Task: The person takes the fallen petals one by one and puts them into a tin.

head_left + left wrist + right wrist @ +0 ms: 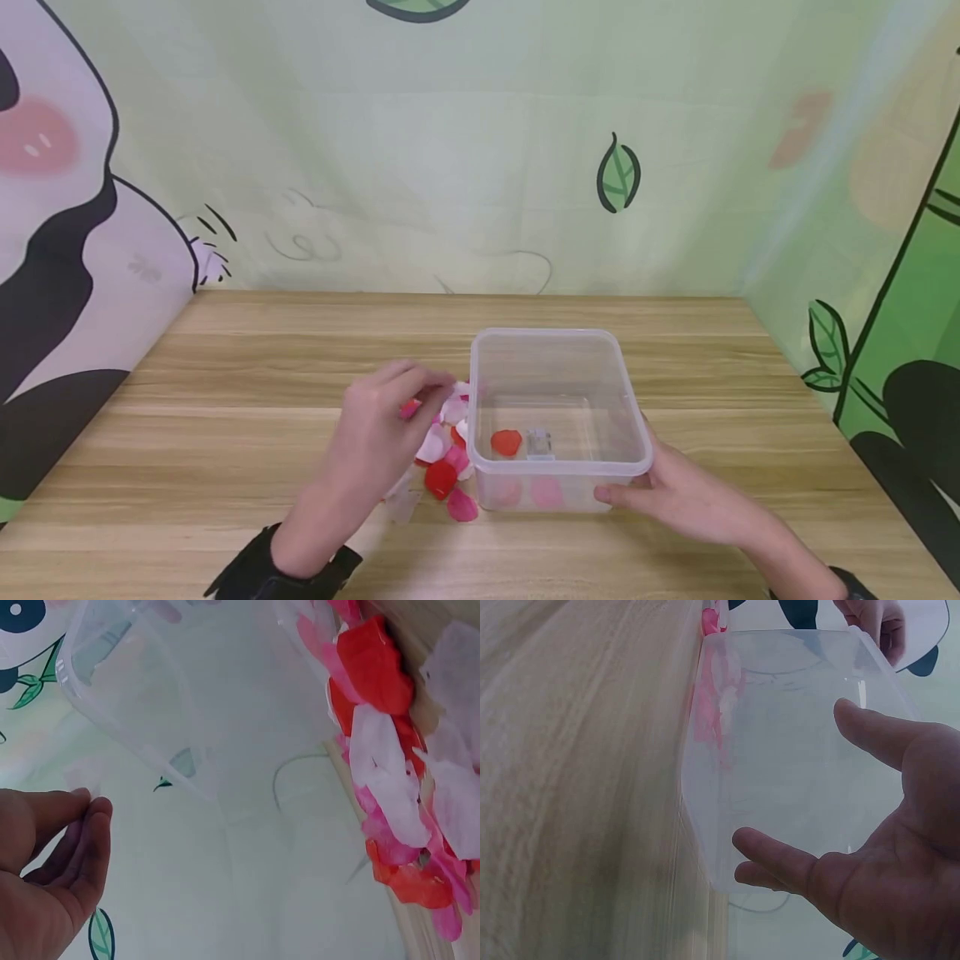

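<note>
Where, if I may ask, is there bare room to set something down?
The pale wood-grain table is bare left of the left hand and right of the right hand. It is crowded by red, pink and white petals between the left hand and the clear square plastic box.

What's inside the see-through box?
Inside the box: a red petal and a small clear thing. Pinkish patches show blurrily through its cloudy front. Its front rim hides whatever is right behind it.

Wears a black, jagged-edged left cuff (pixel 258 568) at seven o'clock. Shows a black right cuff (pixel 851 585) at four o'clock.
</note>
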Action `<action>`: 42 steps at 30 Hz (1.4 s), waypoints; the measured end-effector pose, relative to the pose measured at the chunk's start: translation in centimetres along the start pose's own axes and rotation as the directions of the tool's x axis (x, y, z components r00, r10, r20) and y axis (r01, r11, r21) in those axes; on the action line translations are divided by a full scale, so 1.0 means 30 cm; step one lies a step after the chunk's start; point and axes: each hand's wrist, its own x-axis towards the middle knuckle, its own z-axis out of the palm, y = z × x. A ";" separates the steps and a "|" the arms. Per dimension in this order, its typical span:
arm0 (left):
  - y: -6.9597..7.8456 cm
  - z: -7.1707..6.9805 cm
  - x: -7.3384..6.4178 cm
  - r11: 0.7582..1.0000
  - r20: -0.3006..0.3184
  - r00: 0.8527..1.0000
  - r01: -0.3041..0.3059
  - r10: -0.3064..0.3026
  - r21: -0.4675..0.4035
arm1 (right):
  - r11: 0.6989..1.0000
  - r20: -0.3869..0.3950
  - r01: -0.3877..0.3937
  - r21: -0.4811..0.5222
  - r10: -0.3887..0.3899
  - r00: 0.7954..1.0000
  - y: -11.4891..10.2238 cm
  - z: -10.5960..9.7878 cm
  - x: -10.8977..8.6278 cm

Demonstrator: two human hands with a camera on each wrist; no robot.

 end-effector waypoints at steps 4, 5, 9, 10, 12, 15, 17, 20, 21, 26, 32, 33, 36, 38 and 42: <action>0.021 0.014 -0.008 0.997 0.004 0.999 -0.053 0.053 -0.062 | 1.000 0.008 0.009 0.015 -0.009 1.000 0.001 0.001 0.002; 0.025 0.018 -0.010 0.995 0.008 0.998 -0.066 0.067 -0.077 | 1.000 0.010 0.011 0.018 -0.011 1.000 0.002 0.001 0.003; 0.036 0.039 -0.019 0.987 0.033 0.992 -0.116 0.120 -0.111 | 1.000 0.015 0.012 0.023 -0.013 1.000 0.002 0.000 0.003; 0.037 0.044 -0.020 0.986 0.039 0.991 -0.125 0.130 -0.112 | 1.000 0.015 0.012 0.021 -0.012 1.000 0.002 -0.001 0.003; 0.039 0.052 -0.022 0.985 0.052 0.989 -0.134 0.141 -0.113 | 1.000 0.013 0.009 0.014 -0.009 1.000 0.002 -0.001 0.002; 0.040 0.058 -0.022 0.985 0.056 0.989 -0.133 0.139 -0.106 | 1.000 0.009 0.004 0.002 -0.004 1.000 0.001 -0.001 0.000; 0.040 0.059 -0.022 0.986 0.052 0.990 -0.125 0.131 -0.111 | 1.000 0.007 0.001 -0.003 -0.001 1.000 0.001 -0.001 -0.001; 0.036 0.060 -0.021 0.989 0.041 0.993 -0.103 0.108 -0.105 | 1.000 0.007 0.001 -0.003 -0.001 1.000 0.000 0.000 -0.001; 0.035 0.059 -0.020 0.991 0.039 0.995 -0.092 0.096 -0.099 | 1.000 0.007 0.001 -0.002 -0.001 1.000 0.001 0.000 -0.001; 0.023 0.050 -0.021 1.000 0.062 0.998 -0.015 0.015 0.008 | 1.000 0.001 0.003 -0.006 -0.003 1.000 0.002 0.001 -0.002; 0.001 0.039 -0.024 0.976 0.239 0.952 0.158 -0.192 0.153 | 1.000 0.011 0.000 0.011 0.000 1.000 -0.001 0.001 -0.001; -0.004 0.039 -0.024 0.968 0.279 0.933 0.184 -0.227 0.172 | 1.000 0.016 -0.001 0.020 0.001 1.000 -0.001 0.001 -0.001; -0.024 0.042 -0.026 0.947 0.394 0.866 0.236 -0.307 0.219 | 0.999 0.028 -0.006 0.037 0.005 1.000 -0.003 0.000 0.000; -0.036 0.046 -0.028 0.934 0.461 0.817 0.252 -0.345 0.252 | 0.999 0.032 -0.009 0.043 0.008 0.999 -0.004 0.000 0.000; -0.051 0.051 -0.035 0.916 0.584 0.707 0.271 -0.398 0.297 | 0.999 0.029 -0.006 0.039 0.005 1.000 -0.003 0.000 0.000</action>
